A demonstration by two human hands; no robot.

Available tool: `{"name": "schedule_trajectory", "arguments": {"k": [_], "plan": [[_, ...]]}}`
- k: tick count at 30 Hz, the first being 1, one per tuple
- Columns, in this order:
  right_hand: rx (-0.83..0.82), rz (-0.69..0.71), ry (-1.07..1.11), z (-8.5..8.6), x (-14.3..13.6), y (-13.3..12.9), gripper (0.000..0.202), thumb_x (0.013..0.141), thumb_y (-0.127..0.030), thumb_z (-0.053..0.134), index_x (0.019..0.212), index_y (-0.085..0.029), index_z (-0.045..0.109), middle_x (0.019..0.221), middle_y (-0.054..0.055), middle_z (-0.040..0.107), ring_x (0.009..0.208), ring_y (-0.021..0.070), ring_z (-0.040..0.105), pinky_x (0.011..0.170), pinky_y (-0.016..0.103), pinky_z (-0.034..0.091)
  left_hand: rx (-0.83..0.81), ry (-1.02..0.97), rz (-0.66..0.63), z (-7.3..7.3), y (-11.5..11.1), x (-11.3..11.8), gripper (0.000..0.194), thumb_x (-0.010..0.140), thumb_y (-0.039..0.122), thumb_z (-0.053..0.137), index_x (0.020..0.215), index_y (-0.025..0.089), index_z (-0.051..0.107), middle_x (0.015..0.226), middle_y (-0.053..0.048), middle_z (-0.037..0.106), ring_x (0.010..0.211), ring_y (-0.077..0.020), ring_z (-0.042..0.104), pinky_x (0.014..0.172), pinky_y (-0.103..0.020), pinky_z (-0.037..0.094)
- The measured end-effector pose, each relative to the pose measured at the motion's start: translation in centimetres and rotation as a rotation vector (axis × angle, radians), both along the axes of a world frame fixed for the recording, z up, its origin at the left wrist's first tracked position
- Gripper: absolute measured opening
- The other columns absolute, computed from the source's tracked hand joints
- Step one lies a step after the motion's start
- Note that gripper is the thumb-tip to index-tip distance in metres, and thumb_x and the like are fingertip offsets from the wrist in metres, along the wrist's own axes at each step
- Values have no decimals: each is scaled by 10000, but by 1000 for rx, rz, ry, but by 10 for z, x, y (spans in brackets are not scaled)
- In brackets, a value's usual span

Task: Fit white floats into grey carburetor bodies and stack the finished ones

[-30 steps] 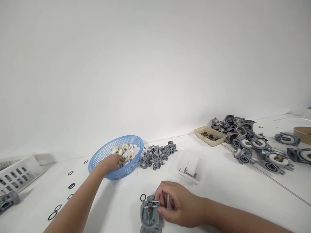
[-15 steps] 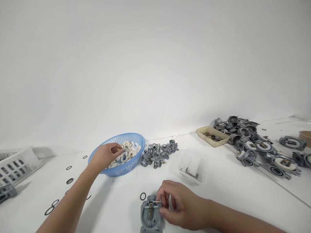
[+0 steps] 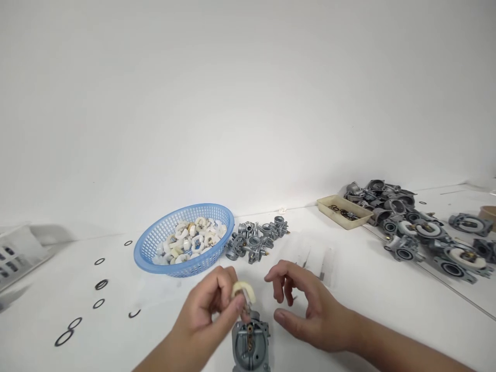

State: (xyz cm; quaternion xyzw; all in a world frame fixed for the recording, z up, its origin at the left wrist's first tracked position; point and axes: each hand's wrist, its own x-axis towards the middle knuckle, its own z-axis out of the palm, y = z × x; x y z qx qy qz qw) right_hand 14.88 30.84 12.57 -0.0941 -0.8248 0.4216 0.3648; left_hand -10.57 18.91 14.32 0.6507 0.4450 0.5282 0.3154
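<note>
A pale cream ring-like float is pinched between the thumb and fingers of my left hand. It is held just above the top end of a grey metal carburetor body, which lies with its open bowl side up and brass parts in the middle. My right hand is to the right of that body, thumb and fingers apart and not touching it. Left of centre, a blue basket holds many white and cream floats.
Several carburetor bodies lie beside the basket. A clear container sits behind my right hand. At right are a cream tray and a pile of metal parts. Black rings and a white crate are at left.
My left hand has come from the basket to the carburetor body with a float in it. My right hand has let go of the thin pin at the body and moved off to the right.
</note>
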Motion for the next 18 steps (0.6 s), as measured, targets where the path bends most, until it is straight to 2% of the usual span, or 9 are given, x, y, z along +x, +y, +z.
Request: {"name": "schedule_trajectory", "arguments": {"k": [3,5,8,11,13,15,18], "plan": [[-34,41,58,2,-2,-6,547,995,-361,858,1488,-343,621,1045,9,684,880,167,625,803,312,558,-153,-128,-59,-6,-11,21,419,1162,604,626,987,252,482,892,29,553,752,-112,571,711,-227,516],[-64,80,74,3,-5,-14,539,987,-341,882,1475,-346,652,1038,5,707,890,164,634,821,311,561,-240,-196,-40,-6,-16,30,403,1147,680,603,1174,280,555,914,22,578,773,-132,531,731,-243,503],[-132,88,61,3,-9,-24,397,991,-295,877,1355,-307,718,988,-4,723,862,152,637,806,299,547,-272,-170,-25,-3,-20,38,547,1124,746,583,1485,334,589,1010,-17,689,867,-179,618,829,-300,570],[-238,57,44,3,-11,-29,180,1017,-292,855,1166,-245,766,919,-5,708,812,137,617,759,283,515,-278,-86,-7,-1,-21,38,580,1119,747,583,1543,364,682,1267,-73,778,1167,-266,720,1037,-384,611],[-351,41,41,3,-11,-29,158,1023,-321,864,1106,-218,779,901,0,701,814,135,615,757,281,507,-292,-46,36,-2,-20,34,562,1126,722,589,1568,394,704,1449,-78,757,1355,-311,694,1125,-418,606],[-516,45,60,4,-11,-28,222,1001,-365,903,1076,-205,770,891,-1,701,826,136,624,766,278,513,-248,28,27,-3,-17,28,510,1136,637,626,1583,404,703,1419,-83,777,1288,-305,737,1028,-398,658],[-740,107,103,7,-12,-28,321,945,-404,967,994,-190,732,849,-4,715,785,123,646,743,261,528,-76,121,-73,0,-12,18,471,1094,423,739,1564,404,720,1150,-65,807,915,-217,767,751,-297,659]]}}
